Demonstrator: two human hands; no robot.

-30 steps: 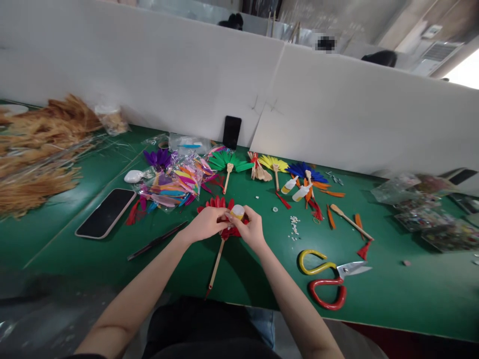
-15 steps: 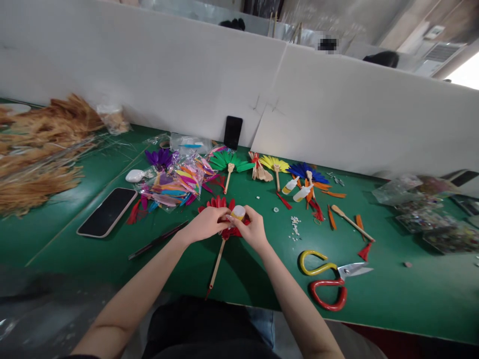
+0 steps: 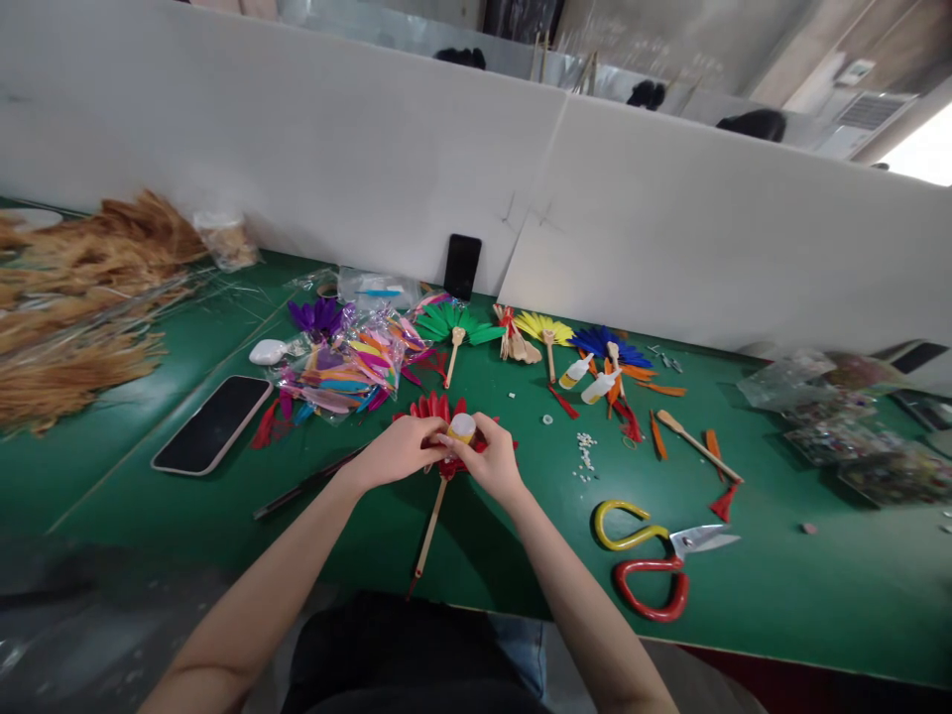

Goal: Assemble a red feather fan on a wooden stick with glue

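A red feather fan lies in front of me, its wooden handle pointing toward the table's near edge. Over its middle, my right hand grips a small glue bottle, the white bottom and yellow label facing up and its nozzle hidden. My left hand comes in from the left, its fingers pinched together against the fan's centre, close to the bottle. What those fingers hold is hidden. Small white beads are scattered to the right of the fan.
Scissors lie right of my arm. Two more glue bottles lie beside a blue feather fan. Green and yellow fans lie further back. A phone, bagged colored feathers and a dark pen-like tool are left.
My right hand and the glue bottle have shifted slightly left, toward my left hand. My left hand stays nearly in place over the fan.
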